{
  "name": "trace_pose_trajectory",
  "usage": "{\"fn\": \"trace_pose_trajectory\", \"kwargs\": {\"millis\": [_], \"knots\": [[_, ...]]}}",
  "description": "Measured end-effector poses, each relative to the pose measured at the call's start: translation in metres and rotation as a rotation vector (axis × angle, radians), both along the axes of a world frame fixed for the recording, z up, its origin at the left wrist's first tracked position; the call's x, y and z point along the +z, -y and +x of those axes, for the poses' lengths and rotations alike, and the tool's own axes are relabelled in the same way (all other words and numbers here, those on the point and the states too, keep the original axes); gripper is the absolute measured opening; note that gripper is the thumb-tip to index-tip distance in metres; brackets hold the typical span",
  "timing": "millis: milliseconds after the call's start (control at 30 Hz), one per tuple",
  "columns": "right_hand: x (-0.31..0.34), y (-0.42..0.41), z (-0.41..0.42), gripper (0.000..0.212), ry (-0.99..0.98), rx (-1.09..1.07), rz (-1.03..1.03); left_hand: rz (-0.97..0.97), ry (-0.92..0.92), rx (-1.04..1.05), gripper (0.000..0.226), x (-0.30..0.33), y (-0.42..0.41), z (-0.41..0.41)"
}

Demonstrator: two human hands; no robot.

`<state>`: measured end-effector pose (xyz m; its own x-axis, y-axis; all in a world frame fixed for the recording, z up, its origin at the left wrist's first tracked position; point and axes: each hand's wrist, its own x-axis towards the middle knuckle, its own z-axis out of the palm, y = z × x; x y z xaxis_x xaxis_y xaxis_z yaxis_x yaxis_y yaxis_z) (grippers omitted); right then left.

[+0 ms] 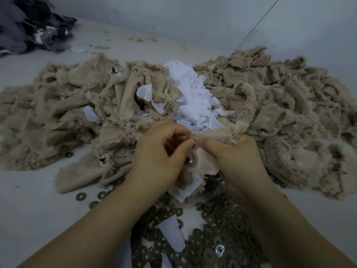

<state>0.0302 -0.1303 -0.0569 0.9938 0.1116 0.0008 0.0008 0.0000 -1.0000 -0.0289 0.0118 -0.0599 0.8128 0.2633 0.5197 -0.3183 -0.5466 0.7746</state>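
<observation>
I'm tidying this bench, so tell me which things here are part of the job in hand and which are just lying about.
In hand: left hand, right hand, the beige fabric piece they pinch, the metal stud on it; likely the metal rings too.
Lying about: dark cloth heap, white scraps, beige scrap piles.

Washers (222, 219) are spread nearest on the table (29, 209), a piece (212, 135) held over them. Behind are piled a left heap (67, 113) and a right heap (289, 113), paper scraps (193, 97) between; a third heap (23, 26) far left.
</observation>
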Motion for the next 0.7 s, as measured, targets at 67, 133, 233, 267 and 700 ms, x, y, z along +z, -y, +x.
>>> {"fn": "trace_pose_trajectory", "kwargs": {"millis": [67,133,233,267,700], "knots": [[-0.002,0.001,0.004,0.031,-0.05,-0.011,0.032,0.047,0.045,-0.106,0.003,0.004,-0.006,-0.004],[-0.003,-0.001,0.005,0.038,-0.082,-0.01,0.06,0.109,-0.039,-0.318,0.003,0.009,-0.011,-0.009],[-0.003,-0.005,0.004,0.051,-0.093,-0.007,0.06,0.326,-0.233,-0.492,0.022,0.012,-0.016,-0.012],[-0.003,-0.005,0.004,0.051,-0.093,-0.005,0.063,0.414,-0.271,-0.501,0.031,0.012,-0.016,-0.012],[-0.007,-0.001,0.004,0.028,-0.01,0.009,0.014,0.313,-0.186,-0.404,0.015,0.01,-0.013,-0.011]]}}
